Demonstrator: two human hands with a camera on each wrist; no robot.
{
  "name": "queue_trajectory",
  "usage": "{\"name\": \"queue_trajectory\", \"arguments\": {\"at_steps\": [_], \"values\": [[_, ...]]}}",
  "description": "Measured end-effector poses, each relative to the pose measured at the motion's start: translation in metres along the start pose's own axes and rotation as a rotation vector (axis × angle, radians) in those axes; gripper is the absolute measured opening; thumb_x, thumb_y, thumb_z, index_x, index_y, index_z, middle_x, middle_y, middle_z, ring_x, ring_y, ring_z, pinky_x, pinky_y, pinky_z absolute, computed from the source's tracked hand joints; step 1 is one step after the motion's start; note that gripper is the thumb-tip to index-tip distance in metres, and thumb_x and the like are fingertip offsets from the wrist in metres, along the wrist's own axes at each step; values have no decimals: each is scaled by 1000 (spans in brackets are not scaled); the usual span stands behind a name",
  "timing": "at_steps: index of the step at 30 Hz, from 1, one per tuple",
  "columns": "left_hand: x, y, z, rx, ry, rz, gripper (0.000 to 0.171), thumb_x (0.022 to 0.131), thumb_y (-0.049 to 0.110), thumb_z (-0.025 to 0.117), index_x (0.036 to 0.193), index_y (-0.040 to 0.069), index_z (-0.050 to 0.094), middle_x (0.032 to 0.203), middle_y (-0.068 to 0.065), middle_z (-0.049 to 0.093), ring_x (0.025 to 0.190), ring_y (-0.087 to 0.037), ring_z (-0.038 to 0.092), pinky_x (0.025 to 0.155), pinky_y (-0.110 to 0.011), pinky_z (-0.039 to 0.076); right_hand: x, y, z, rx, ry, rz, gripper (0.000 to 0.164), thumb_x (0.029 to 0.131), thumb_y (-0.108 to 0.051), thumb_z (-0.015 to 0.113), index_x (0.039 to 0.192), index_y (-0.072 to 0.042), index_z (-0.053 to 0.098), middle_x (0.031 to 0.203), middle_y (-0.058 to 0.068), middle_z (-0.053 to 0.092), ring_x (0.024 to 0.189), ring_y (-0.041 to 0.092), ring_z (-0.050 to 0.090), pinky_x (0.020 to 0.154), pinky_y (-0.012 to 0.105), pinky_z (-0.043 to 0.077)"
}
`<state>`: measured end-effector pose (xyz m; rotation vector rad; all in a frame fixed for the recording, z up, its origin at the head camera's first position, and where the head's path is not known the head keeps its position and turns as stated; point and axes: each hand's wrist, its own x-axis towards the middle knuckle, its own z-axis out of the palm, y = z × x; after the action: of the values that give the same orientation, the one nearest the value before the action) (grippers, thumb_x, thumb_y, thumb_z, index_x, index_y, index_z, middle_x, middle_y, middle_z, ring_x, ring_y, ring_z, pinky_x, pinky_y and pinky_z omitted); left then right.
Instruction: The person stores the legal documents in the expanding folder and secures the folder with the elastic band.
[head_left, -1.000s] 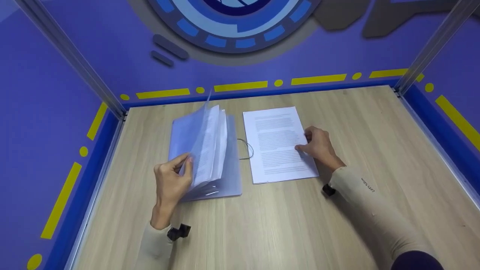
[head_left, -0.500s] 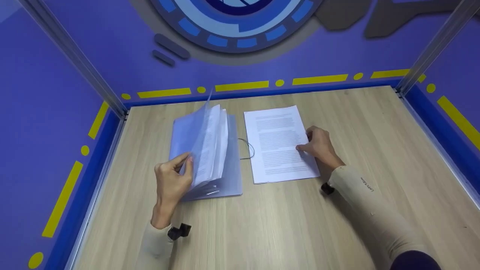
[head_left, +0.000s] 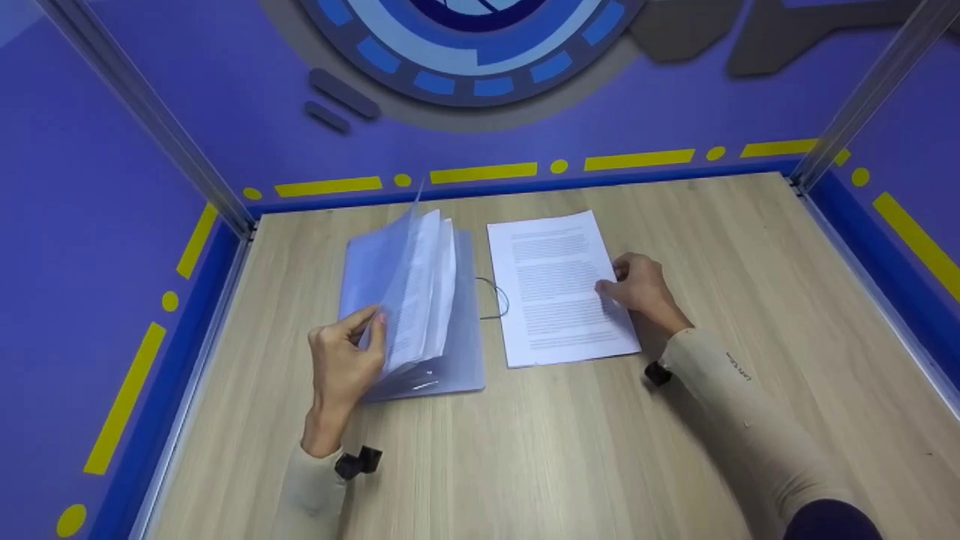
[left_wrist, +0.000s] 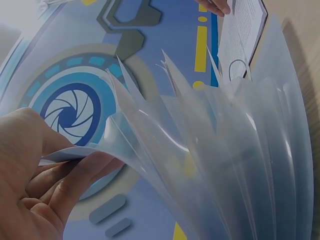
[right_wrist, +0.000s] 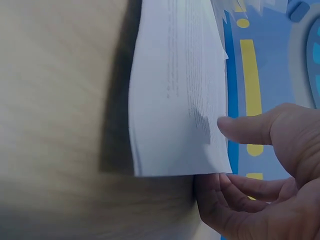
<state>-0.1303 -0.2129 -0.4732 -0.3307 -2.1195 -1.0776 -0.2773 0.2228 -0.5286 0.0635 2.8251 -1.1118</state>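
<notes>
My left hand [head_left: 349, 360] pinches the free edge of the upper leaves of a clear plastic document folder [head_left: 457, 375] with white printed pages inside. Those leaves stand raised and fanned apart, as the left wrist view shows with its plastic sleeves [left_wrist: 225, 150]. To the right of the folder lies a thin stack of printed paper [head_left: 559, 292]. At its right edge, my right hand [head_left: 637, 285] has the thumb over the top sheet and the other fingers at and under the edge. In the right wrist view those fingers [right_wrist: 212, 200] are partly hidden by the sheets.
A thin dark cord loop [head_left: 495, 300] sticks out from the folder's right edge toward the paper stack. Both lie on a light wooden table [head_left: 525, 457]. Blue patterned panels [head_left: 225, 112] with metal corner posts enclose the back and sides.
My right thumb has shifted slightly up and right along the top sheet. The left hand, folder and paper stack stay practically where they were.
</notes>
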Motion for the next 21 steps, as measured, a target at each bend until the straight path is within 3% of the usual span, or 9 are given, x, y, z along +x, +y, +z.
{"name": "queue_trajectory", "arguments": {"at_steps": [4, 9, 13, 21], "values": [[1, 1, 1, -7, -8, -17, 16, 85, -13, 76, 101, -13, 80, 92, -24, 79, 69, -12, 67, 67, -6, 49, 3, 3, -3, 22, 3, 0, 38, 98, -9, 66, 130, 11, 63, 111, 21, 66, 93, 27, 61, 75, 34, 51], [1, 2, 1, -20, -24, -35, 16, 85, -13, 76, 101, -15, 79, 94, -26, 78, 86, -28, 78, 77, -6, 52, 6, 6, -6, 29, 14, -16, 32, 98, -5, 61, 125, 12, 67, 106, 20, 67, 87, 26, 61, 68, 29, 49], [1, 1, 1, -22, -25, -40, 16, 86, -12, 76, 101, -16, 78, 94, -27, 78, 88, -36, 79, 79, -6, 52, 8, 8, -8, 37, 0, -1, 30, 98, -3, 62, 124, 11, 67, 106, 19, 66, 88, 25, 61, 68, 28, 49], [-1, 0, 2, -23, -14, -32, 15, 85, -13, 76, 100, -15, 79, 94, -26, 78, 86, -33, 79, 78, -6, 52, 13, 11, -13, 161, -81, 88, 36, 98, -3, 67, 132, 6, 67, 112, 18, 68, 89, 21, 67, 69, 25, 55]]}}
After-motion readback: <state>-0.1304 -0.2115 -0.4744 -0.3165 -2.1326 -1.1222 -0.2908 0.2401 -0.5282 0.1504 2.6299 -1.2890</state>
